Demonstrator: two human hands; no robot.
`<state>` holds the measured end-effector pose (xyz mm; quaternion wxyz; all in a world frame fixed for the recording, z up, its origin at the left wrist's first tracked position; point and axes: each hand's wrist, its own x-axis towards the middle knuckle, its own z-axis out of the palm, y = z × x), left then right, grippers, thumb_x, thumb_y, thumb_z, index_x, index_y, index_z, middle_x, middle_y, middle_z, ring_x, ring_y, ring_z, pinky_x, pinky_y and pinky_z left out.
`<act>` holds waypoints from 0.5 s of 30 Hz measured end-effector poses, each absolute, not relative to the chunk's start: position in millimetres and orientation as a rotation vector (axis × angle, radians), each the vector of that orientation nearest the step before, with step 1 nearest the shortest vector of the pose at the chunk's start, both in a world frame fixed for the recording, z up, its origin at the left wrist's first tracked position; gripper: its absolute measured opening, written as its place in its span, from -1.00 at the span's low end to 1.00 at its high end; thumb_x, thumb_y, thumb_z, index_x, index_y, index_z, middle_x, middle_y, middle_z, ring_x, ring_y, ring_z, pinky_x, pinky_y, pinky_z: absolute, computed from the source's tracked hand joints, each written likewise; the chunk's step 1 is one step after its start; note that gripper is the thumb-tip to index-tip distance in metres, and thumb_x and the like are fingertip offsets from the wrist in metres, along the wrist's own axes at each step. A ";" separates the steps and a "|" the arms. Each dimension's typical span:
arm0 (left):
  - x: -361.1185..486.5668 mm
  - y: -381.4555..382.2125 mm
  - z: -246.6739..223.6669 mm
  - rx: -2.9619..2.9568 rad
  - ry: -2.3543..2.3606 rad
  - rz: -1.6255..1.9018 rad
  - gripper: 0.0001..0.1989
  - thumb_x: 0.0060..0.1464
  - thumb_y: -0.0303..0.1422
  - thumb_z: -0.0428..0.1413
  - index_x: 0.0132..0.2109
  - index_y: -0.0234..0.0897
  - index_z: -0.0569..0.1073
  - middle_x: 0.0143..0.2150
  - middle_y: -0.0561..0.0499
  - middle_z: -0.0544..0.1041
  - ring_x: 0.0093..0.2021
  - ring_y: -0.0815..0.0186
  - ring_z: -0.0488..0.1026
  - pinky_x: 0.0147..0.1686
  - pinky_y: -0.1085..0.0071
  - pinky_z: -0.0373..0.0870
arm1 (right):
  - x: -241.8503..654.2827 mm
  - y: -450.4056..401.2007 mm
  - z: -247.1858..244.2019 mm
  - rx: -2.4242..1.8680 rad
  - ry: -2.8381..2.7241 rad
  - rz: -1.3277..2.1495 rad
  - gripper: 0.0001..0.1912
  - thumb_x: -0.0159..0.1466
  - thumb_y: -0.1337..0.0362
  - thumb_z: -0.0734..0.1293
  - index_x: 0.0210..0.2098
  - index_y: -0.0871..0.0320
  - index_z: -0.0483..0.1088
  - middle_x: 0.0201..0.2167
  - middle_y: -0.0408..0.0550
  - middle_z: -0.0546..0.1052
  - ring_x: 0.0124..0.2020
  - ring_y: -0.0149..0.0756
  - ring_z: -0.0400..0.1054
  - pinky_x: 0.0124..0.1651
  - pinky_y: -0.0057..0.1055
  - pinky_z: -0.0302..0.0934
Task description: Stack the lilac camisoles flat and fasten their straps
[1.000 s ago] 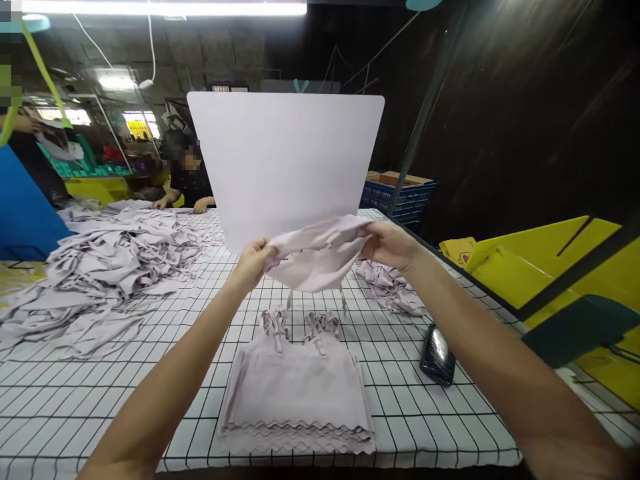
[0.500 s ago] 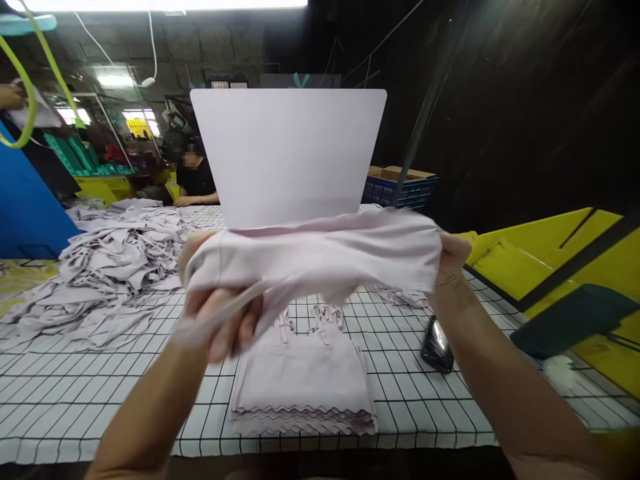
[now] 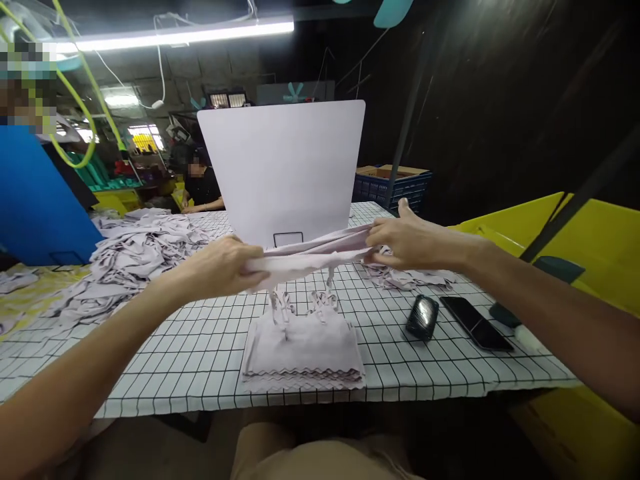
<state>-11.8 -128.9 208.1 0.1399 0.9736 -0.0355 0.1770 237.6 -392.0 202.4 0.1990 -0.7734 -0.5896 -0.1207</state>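
Observation:
A pale lilac camisole (image 3: 315,257) is stretched sideways above the table between my two hands. My left hand (image 3: 227,263) is closed around one end of it. At the other end, my right hand (image 3: 400,239) pinches the fabric, with the thumb raised. Thin straps dangle below the held garment. Beneath it lies a neat stack of folded camisoles (image 3: 305,343) with wavy hems toward me and straps at the far side. A white board (image 3: 285,173) stands upright behind my hands.
The checked tablecloth (image 3: 200,360) bears a loose heap of garments (image 3: 135,260) at left and a smaller pile (image 3: 400,275) at right. A black glossy object (image 3: 423,318) and a phone (image 3: 476,323) lie at right. Yellow bins (image 3: 590,247) flank the table. A person (image 3: 203,183) sits beyond.
The camisole has gone from broadly spread to a narrower, gathered band. My hands have turned and come closer together. The view has shifted, bringing the phone into sight.

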 end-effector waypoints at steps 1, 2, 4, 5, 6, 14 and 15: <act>-13.8 -127.8 207.5 2.770 -0.056 0.590 -0.78 0.05 -0.15 0.23 -0.39 -0.20 0.54 -0.62 0.08 0.34 -0.55 0.32 0.25 -0.45 0.41 0.23 | 232.6 -394.6 208.3 -2.113 -1.688 -0.208 -0.70 0.22 0.08 0.45 -0.55 0.12 0.50 -0.55 -0.13 0.44 -0.39 -0.29 0.32 0.04 -0.04 0.24; -16.0 -127.6 207.5 2.689 -0.020 0.649 -0.76 0.07 -0.14 0.22 -0.36 -0.22 0.55 -0.61 0.08 0.34 -0.55 0.35 0.22 -0.49 0.44 0.17 | 227.8 -397.1 213.8 -2.072 -1.709 -0.084 -0.69 0.25 0.05 0.41 -0.50 0.12 0.52 -0.53 -0.11 0.45 -0.40 -0.30 0.30 -0.08 -0.14 0.26; -20.8 -129.8 208.2 2.427 0.017 0.713 -0.69 0.11 -0.09 0.19 -0.40 -0.25 0.52 -0.57 0.07 0.35 -0.56 0.40 0.21 -0.54 0.49 0.11 | 218.2 -400.9 221.8 -1.944 -1.603 0.102 -0.67 0.26 0.00 0.38 -0.42 0.13 0.53 -0.50 -0.10 0.44 -0.43 -0.32 0.27 -0.32 -0.31 0.19; -23.3 -132.0 208.1 2.261 0.024 0.729 -0.64 0.12 -0.06 0.19 -0.43 -0.27 0.50 -0.55 0.06 0.36 -0.55 0.42 0.21 -0.56 0.51 0.11 | 212.8 -401.8 223.7 -1.840 -1.503 0.168 -0.67 0.24 -0.02 0.39 -0.40 0.12 0.52 -0.49 -0.10 0.43 -0.44 -0.33 0.26 -0.39 -0.36 0.14; -26.0 -134.4 207.5 2.094 0.034 0.740 -0.60 0.10 -0.02 0.19 -0.45 -0.27 0.48 -0.54 0.06 0.36 -0.56 0.43 0.22 -0.57 0.52 0.11 | 207.0 -402.2 224.1 -1.718 -1.409 0.228 -0.67 0.23 -0.04 0.40 -0.38 0.12 0.50 -0.48 -0.10 0.43 -0.45 -0.34 0.26 -0.41 -0.38 0.12; -62.0 -147.1 197.9 2.181 -0.060 0.014 -0.66 -0.06 -0.08 0.35 -0.26 -0.25 0.61 -0.38 -0.04 0.59 -0.45 0.27 0.46 -0.52 0.47 0.32 | 169.6 -411.8 209.9 -1.412 -1.196 0.444 -0.52 0.09 -0.16 0.46 -0.43 0.13 0.36 -0.52 -0.16 0.37 -0.54 -0.41 0.19 -0.50 -0.44 0.11; -65.3 -145.8 196.3 2.263 -0.056 0.017 -0.69 0.02 -0.07 0.29 -0.25 -0.23 0.62 -0.39 -0.04 0.59 -0.46 0.27 0.45 -0.50 0.45 0.32 | 169.1 -414.8 208.7 -1.448 -1.275 0.455 -0.51 0.07 -0.18 0.47 -0.44 0.13 0.38 -0.53 -0.16 0.39 -0.54 -0.41 0.21 -0.50 -0.44 0.12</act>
